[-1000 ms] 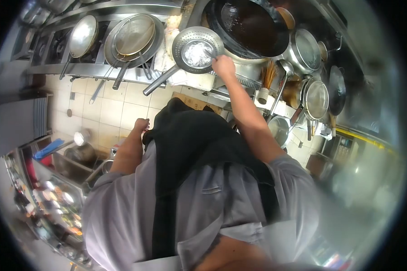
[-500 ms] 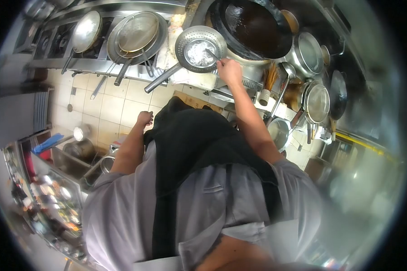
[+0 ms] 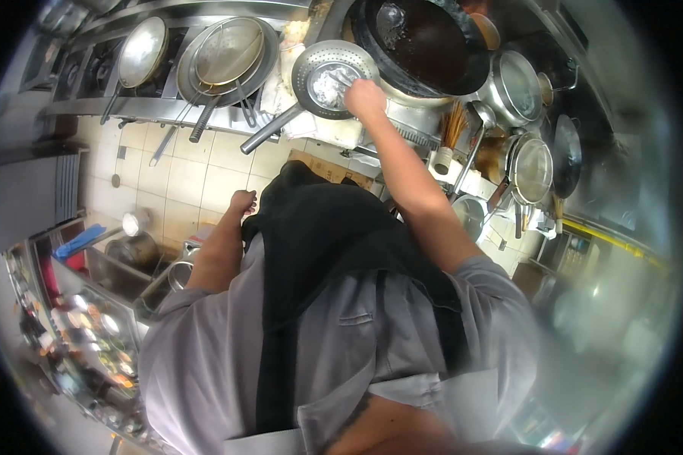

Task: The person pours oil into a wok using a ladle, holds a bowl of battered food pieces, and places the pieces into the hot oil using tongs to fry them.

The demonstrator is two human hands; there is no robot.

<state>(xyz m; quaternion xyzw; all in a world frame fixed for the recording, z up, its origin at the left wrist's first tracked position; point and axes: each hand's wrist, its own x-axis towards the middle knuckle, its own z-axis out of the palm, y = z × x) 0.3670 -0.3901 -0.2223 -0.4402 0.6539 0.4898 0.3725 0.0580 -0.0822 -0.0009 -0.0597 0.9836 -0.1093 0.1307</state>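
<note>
bare hands (image 3: 365, 99): two | perforated strainer (image 3: 306, 70): one | slim utensil (image 3: 342, 76): one | black woks (image 3: 391, 65): at least two | wire-mesh sieves (image 3: 228, 53): at least two | ladle (image 3: 483, 114): one | bamboo brush (image 3: 454, 127): at least one | blue cloth (image 3: 80, 241): one

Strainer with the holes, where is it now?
In the head view, the strainer is at upper centre, just left of the big wok, with the right hand over its right edge.
</note>
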